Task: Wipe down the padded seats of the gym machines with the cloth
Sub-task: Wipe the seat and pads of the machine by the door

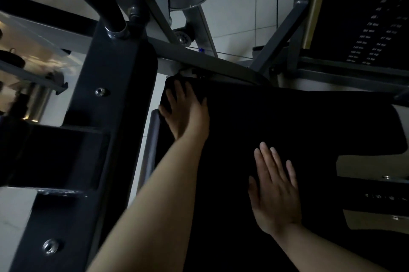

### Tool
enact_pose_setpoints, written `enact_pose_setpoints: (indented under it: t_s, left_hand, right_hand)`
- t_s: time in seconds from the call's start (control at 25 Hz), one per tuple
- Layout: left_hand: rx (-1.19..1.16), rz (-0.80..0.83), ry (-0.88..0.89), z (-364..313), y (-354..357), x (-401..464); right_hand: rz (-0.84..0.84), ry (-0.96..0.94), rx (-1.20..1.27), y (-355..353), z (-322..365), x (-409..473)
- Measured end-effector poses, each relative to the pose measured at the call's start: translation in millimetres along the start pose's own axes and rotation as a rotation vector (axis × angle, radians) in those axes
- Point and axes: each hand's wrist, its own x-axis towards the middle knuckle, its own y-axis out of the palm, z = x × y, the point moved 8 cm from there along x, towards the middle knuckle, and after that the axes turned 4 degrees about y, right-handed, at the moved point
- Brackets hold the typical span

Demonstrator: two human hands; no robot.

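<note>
Pressing flat on a black seat (287,121), left hand (186,112) at mid-frame covers a dark cloth (170,88); right hand (274,192) spread, empty; progress unclear.

The left hand (184,112) lies flat at the far left corner of the black padded seat (287,121), the right hand (275,189) flat nearer, to its right; the dark steel frame post (106,116) stands left of both.

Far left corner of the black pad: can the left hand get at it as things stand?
Probably yes. The left hand already lies flat at that corner of the black pad, fingers spread, nothing between them. The right hand rests flat nearer the camera, clear of it. A cloth cannot be made out in the dark.
</note>
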Motion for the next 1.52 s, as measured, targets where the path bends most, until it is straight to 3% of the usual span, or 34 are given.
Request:
enact_pose_setpoints:
  t_s: [0.08, 0.24, 0.44, 0.6, 0.72, 0.84, 0.96, 1.32, 1.4, 1.52]
  left_hand:
    - [0.019, 0.014, -0.125, 29, 4, -56]
    - [0.074, 0.143, -0.126, 47, 16, -125]
    - [0.094, 0.053, 0.009, 7, 7, -27]
    - [-0.020, -0.033, -0.013, -4, -16, 53]
    - [-0.153, -0.040, -0.055, 3, -19, 63]
    - [-0.125, -0.097, -0.104, 15, -18, 30]
    - [-0.150, -0.049, -0.149, 35, -6, -23]
    - [-0.159, 0.012, -0.203, 88, 31, -247]
    - [-0.159, 0.028, -0.189, 91, 33, -238]
    - [-0.241, -0.007, -0.273, 91, 18, -155]
  right_hand:
    - [-0.002, 0.000, -0.010, -2, 2, -1]
    - [0.028, 0.023, -0.032, -1, 2, -1]
    - [0.040, 0.021, -0.039, 1, 1, 0]
    - [0.055, 0.000, 0.005, 2, -1, 4]
    - [0.058, -0.022, 0.026, 2, 0, 3]
    - [0.071, -0.016, 0.051, 3, 0, 1]
    - [0.045, -0.002, 0.026, -2, 2, 0]
    - [0.035, 0.031, -0.081, 4, 2, -9]
    - [0.016, 0.062, -0.075, 5, 11, -23]
    - [0.031, 0.069, -0.090, 13, 22, -35]
